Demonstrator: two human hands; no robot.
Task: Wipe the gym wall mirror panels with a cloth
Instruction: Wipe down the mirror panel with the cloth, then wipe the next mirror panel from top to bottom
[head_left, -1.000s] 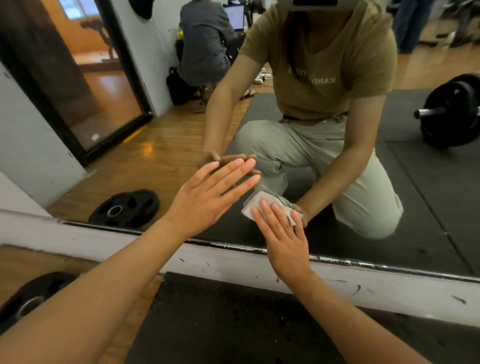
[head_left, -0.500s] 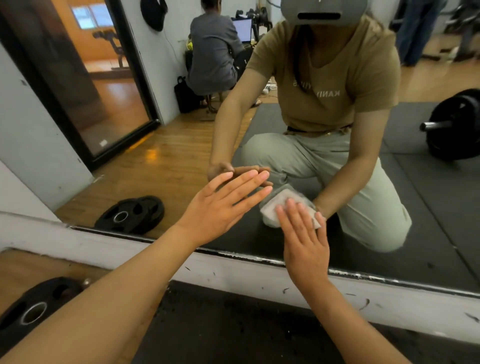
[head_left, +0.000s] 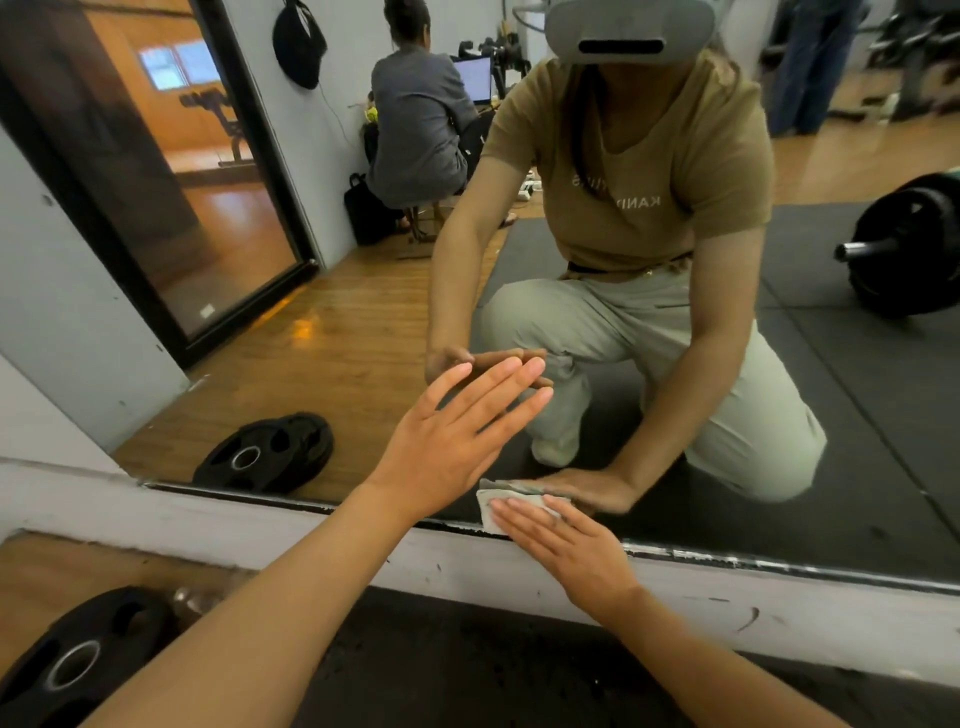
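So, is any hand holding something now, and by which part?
Nothing is gripped. The right hand presses the cloth flat on the mirror with straight fingers; the left hand is bare.

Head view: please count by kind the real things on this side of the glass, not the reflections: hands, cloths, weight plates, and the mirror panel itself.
Hands: 2 (left hand, right hand)
Cloths: 1 (cloth, under the right hand's flat fingers)
Weight plates: 1 (weight plate, lower left floor)
Mirror panels: 1 (mirror panel)
Total: 5
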